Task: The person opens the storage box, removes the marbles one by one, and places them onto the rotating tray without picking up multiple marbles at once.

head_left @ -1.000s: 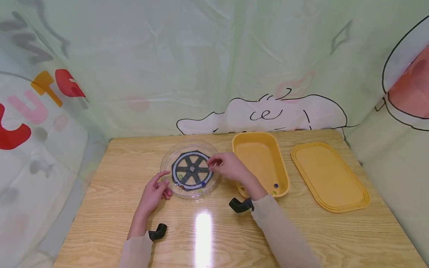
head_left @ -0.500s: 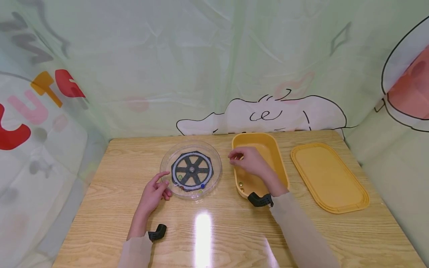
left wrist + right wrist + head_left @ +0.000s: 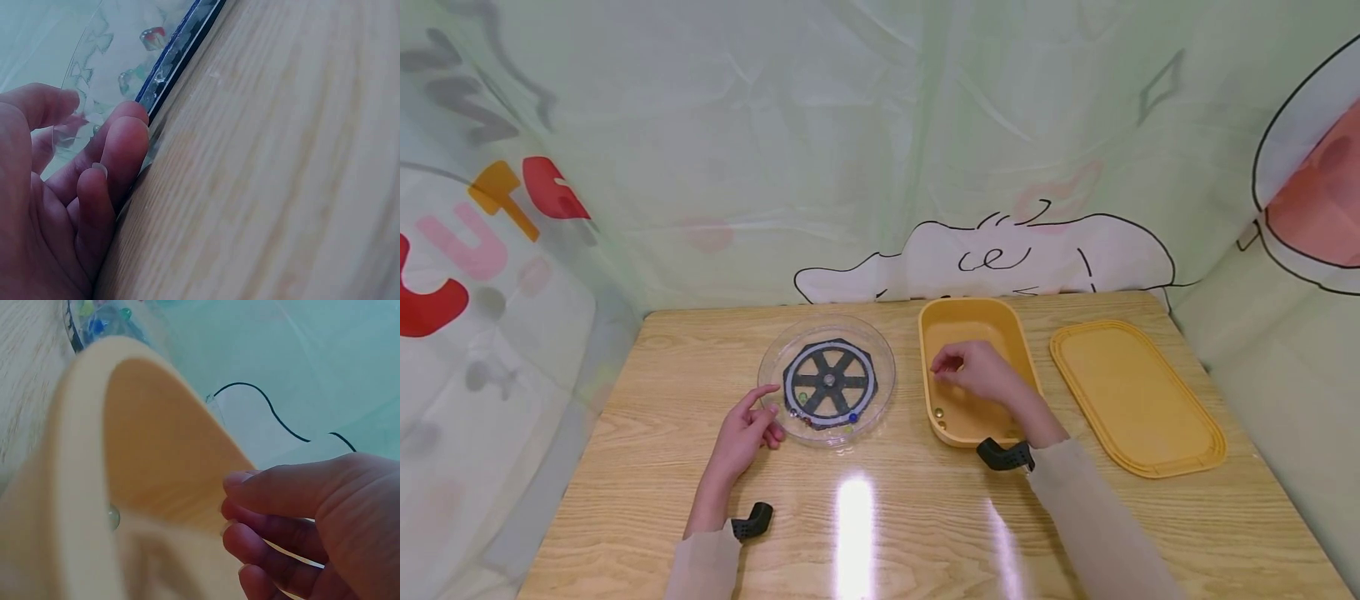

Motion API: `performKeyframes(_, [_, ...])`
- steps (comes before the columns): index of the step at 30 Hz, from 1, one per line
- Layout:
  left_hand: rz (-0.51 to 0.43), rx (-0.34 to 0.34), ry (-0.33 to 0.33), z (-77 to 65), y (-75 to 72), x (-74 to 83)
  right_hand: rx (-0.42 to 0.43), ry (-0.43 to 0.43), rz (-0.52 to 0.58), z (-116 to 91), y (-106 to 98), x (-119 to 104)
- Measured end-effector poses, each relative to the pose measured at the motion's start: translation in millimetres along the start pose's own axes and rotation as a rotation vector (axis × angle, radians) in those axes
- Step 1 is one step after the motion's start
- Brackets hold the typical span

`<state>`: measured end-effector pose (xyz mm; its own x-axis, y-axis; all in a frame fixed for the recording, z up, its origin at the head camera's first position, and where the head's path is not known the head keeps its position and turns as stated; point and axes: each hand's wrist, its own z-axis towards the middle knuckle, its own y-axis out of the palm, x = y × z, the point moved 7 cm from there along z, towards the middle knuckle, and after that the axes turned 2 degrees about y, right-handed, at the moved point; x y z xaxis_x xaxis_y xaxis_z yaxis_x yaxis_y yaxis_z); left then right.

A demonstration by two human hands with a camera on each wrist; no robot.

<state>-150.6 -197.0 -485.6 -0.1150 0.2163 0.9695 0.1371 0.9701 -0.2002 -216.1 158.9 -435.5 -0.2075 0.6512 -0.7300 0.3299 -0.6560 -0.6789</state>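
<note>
My left hand (image 3: 745, 437) rests at the left rim of a clear round dish (image 3: 883, 392), fingers relaxed and fingertips at its edge. On the dish's floor shows a dark wheel shape with spokes. Several glass marbles lie along its near side, among them a blue marble (image 3: 853, 417) and a green marble (image 3: 802, 397). My right hand (image 3: 981, 371) hovers over a yellow plastic box (image 3: 970, 325), fingers loosely bent. Nothing shows between its fingertips (image 3: 240, 481) in the right wrist view. Marbles (image 3: 939, 413) lie in the box's near left corner; my right forearm hides part of its near end.
A yellow lid (image 3: 1138, 400) lies flat on the wooden table (image 3: 850, 533), right of the box. Behind the table hangs a pale printed curtain (image 3: 737, 167). Each wrist carries a black camera mount (image 3: 1003, 456).
My right hand has moved from the dish's right edge rightward to above the box, where it has come nearer to me. My left hand and the dish have stayed in place.
</note>
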Motion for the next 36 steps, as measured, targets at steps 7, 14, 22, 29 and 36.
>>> performKeyframes(7, [0.002,0.006,-0.001,0.4,-1.2,-0.5,-0.200,0.017,0.075,0,11,4])
performKeyframes(14, [0.004,0.009,0.003,0.3,-2.0,-0.5,-0.397,0.012,0.096,2,17,8])
performKeyframes(22, [0.006,0.007,-0.015,0.7,-2.2,-1.3,-0.473,-0.047,0.033,10,16,6])
performKeyframes(29, [-0.007,0.018,-0.017,8.0,-4.3,-18.5,-0.584,-0.047,0.061,13,25,10])
performKeyframes(36, [-0.008,0.034,0.009,12.9,-5.7,-34.5,-0.683,-0.017,0.018,12,35,10])
